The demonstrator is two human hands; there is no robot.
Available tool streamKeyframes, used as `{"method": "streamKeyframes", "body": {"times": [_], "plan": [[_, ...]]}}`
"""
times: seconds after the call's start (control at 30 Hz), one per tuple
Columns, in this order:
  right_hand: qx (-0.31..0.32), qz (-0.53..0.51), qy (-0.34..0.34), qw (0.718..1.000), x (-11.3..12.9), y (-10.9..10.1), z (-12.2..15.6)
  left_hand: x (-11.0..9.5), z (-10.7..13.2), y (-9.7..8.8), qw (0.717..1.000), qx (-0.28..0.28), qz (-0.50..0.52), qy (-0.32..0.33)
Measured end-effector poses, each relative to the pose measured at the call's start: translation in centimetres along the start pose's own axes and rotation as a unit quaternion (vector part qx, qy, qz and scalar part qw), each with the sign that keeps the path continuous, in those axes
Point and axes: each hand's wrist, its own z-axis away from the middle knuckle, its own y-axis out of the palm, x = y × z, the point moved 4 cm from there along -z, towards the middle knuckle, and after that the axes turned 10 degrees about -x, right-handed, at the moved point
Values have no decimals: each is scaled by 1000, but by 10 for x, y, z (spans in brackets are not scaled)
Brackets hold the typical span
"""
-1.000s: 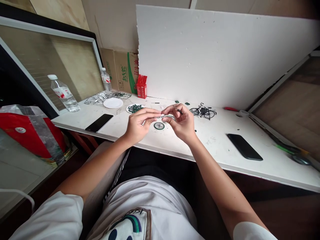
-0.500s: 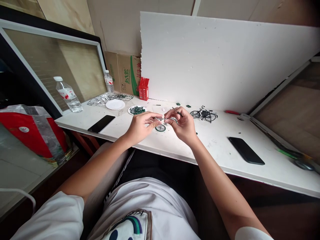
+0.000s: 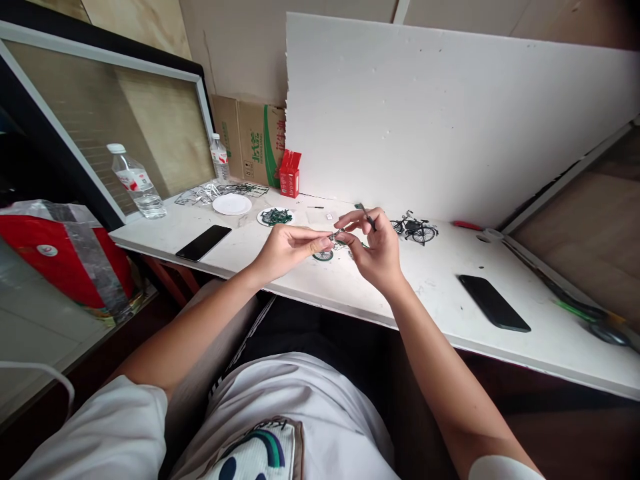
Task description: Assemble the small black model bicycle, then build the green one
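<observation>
My left hand (image 3: 290, 252) is closed in a pinch at a small greyish model part (image 3: 336, 235), whose exact kind is too small to tell. Meeting it from the other side, my right hand (image 3: 374, 248) has its thumb and fingertip on the same part. A slim dark tool (image 3: 370, 220) is tucked between the right fingers; its kind is unclear. Beneath the hands a small spoked wheel (image 3: 324, 256) with a green rim lies on the white table (image 3: 425, 300), partly covered by the left fingers. Behind my right hand stands a finished-looking black model bicycle (image 3: 416, 229).
Green parts lie on a small plate (image 3: 291, 217), near a white plate (image 3: 232, 204). Sprue frames (image 3: 245, 191), water bottles (image 3: 137, 183) and a red box (image 3: 290, 175) stand toward the back left. Phones lie at left (image 3: 204, 243) and right (image 3: 493, 303). A white board (image 3: 450, 120) rises behind.
Both hands have shifted slightly right and come closer together. The left fingers have closed in more around the small part, and the right fingers have lifted with the dark tool.
</observation>
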Motion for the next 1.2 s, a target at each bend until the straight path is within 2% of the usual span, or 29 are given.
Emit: {"method": "streamKeyframes", "body": {"times": [0.1,0.2,0.33,0.47,0.57,0.73,0.97,1.2], "plan": [[26,52,-29,998,7,1,0,7,-1,1,993,55,54,-89],[61,103,-62,991,14,1,1,15,-3,-1,981,101,90,-141],[68,144,-75,984,15,-2,0,21,-5,-5,976,93,109,-164],[45,160,-64,984,11,-5,-2,19,-6,-9,980,43,112,-160],[43,169,-88,981,12,-7,-3,16,-7,-10,982,14,125,-140],[0,140,-133,981,19,-13,-2,13,-9,-12,984,-26,143,-102],[14,128,-149,980,21,-11,2,3,-6,-8,981,-33,174,-78],[14,142,-124,982,17,-11,2,2,-5,-6,980,-18,185,-72]]}}
